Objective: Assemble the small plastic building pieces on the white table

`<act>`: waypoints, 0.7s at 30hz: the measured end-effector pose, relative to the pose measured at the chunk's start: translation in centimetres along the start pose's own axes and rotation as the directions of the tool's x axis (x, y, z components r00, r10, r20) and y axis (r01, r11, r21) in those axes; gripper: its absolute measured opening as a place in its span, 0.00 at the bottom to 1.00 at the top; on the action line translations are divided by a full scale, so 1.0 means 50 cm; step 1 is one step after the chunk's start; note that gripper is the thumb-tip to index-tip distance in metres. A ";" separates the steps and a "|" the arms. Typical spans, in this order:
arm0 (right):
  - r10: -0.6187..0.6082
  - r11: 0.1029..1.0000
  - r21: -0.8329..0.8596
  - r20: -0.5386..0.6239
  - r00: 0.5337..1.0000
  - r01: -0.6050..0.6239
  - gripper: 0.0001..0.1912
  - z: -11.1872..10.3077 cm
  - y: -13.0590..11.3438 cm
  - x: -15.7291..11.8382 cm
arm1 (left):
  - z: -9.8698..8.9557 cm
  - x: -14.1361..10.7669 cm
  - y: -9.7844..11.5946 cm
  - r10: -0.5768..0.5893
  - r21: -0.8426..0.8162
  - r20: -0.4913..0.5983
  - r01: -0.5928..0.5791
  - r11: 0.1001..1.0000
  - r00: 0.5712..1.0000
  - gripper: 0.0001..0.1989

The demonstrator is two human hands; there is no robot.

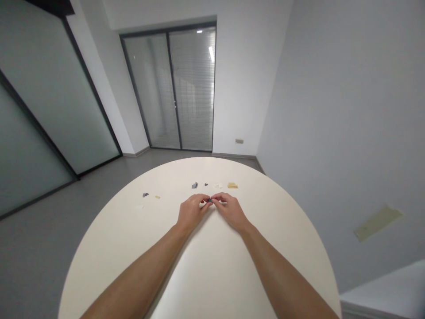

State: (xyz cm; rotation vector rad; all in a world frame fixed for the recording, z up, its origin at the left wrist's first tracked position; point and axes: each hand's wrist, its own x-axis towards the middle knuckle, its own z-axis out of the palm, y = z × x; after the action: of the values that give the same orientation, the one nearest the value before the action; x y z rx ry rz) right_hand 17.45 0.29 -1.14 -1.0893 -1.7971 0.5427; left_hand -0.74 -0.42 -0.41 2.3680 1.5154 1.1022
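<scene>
Grip of left hand [192, 210] and right hand [231, 210] pinches one dark piece [210, 200] over the bench [299, 239]; left arm [139, 274] and right arm [275, 270] stretch forward, converging toward it.

No text, label, brand or number is readable. The yellow pieces [233, 185] on the far part of the worktop [212, 261], right of the middle, show dark marks, too small to make out as writing.

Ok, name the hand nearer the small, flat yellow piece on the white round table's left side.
Left: the left hand sits right of the yellow piece, not touching it; the right hand is farther right.
</scene>
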 end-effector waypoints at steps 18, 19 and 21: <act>0.085 0.993 0.088 -0.023 0.996 -0.082 0.11 0.003 0.006 0.003 | 0.009 0.001 -0.009 0.039 -0.014 0.028 -0.039 0.999 0.999 0.09; 0.088 0.992 0.090 -0.020 0.996 -0.085 0.11 0.003 0.007 0.003 | 0.008 0.001 -0.008 0.038 -0.014 0.027 -0.037 0.999 0.999 0.08; 0.088 0.992 0.094 -0.011 0.996 -0.086 0.11 0.003 0.006 0.003 | 0.006 0.000 -0.005 0.032 -0.021 0.027 -0.032 0.999 0.999 0.08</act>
State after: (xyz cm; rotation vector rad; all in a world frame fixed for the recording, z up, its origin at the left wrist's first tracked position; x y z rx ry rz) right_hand 17.44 0.58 -1.37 -1.1078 -1.6998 0.6631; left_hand -0.75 -0.20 -0.72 2.3918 1.4554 1.0826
